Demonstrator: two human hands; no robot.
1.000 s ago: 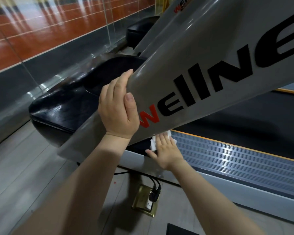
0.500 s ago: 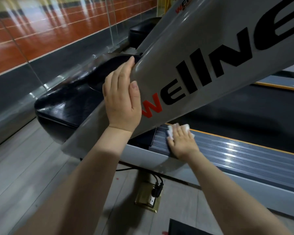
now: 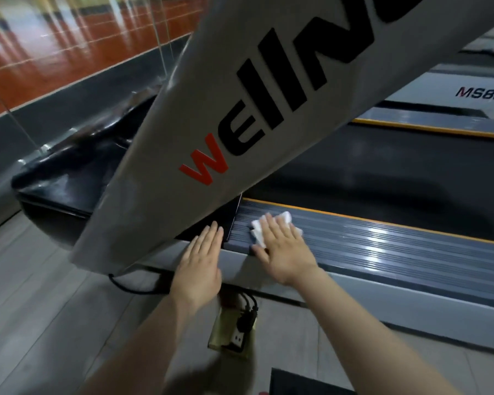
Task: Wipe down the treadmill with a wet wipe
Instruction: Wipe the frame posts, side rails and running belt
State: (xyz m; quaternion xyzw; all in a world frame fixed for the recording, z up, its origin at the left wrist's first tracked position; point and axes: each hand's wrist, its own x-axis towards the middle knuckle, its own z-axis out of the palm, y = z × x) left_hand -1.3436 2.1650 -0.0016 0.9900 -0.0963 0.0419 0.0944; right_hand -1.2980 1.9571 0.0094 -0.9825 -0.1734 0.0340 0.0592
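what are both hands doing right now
Left hand: open, fingers straight, flat by the treadmill edge, holding nothing.
Right hand: open, flat, pressing the wipe onto the side rail.

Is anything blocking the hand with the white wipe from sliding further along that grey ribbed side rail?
Nothing visible does. The right hand presses the white wet wipe flat on the grey ribbed side rail, which runs bare to the right. The slanted grey upright and the left hand lie on the other side.
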